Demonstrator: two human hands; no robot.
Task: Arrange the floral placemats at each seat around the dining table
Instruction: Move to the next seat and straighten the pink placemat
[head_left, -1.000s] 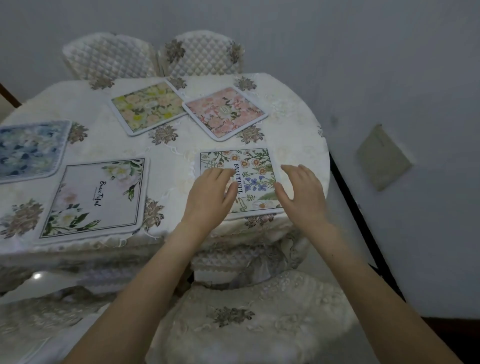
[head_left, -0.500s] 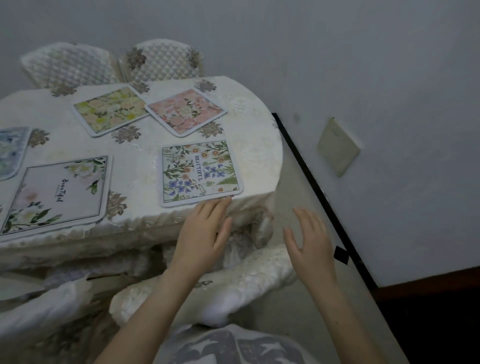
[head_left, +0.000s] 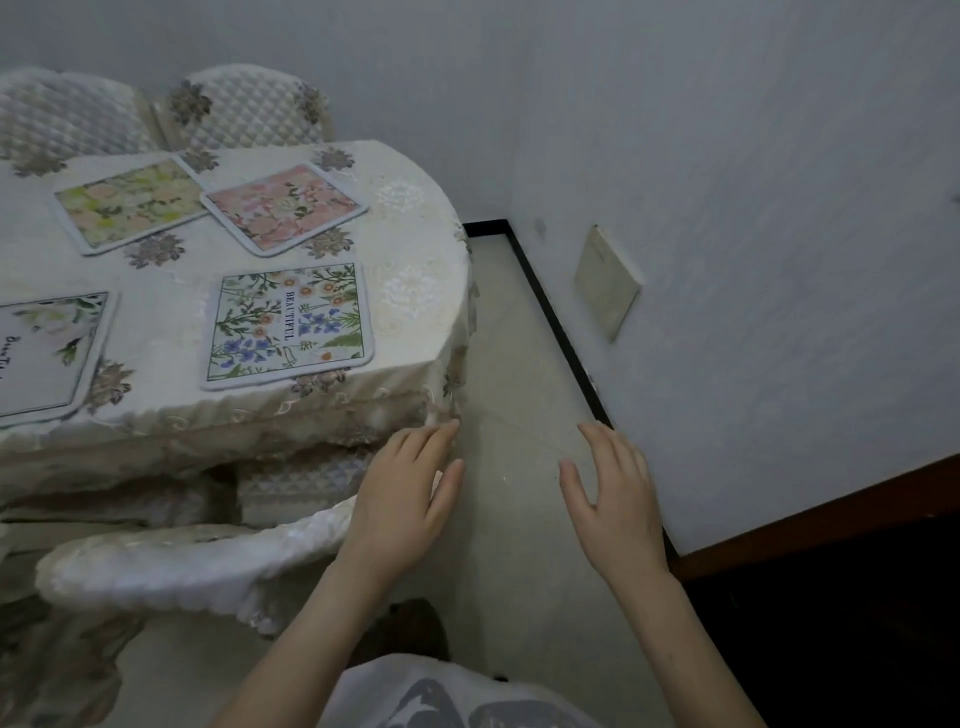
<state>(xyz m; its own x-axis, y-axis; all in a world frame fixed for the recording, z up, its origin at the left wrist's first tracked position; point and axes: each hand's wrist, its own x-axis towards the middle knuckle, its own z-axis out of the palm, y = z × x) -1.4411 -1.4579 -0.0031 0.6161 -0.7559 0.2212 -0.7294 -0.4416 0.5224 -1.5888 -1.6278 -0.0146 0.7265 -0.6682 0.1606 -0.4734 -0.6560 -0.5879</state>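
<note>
Placemats lie set on the counter at frame left; both hands hover open, empty; remaining seats unseen.

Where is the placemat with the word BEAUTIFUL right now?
The BEAUTIFUL placemat lies flat near the table's front right edge, in front of the pink placemat and right of the white placemat. Both hands are off it.

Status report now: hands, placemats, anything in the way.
Left hand and right hand open, empty, below the table edge. Placemat with "BEAUTIFUL" lettering flat near the edge; pink placemat and yellow placemat beyond. Nothing blocking.
</note>
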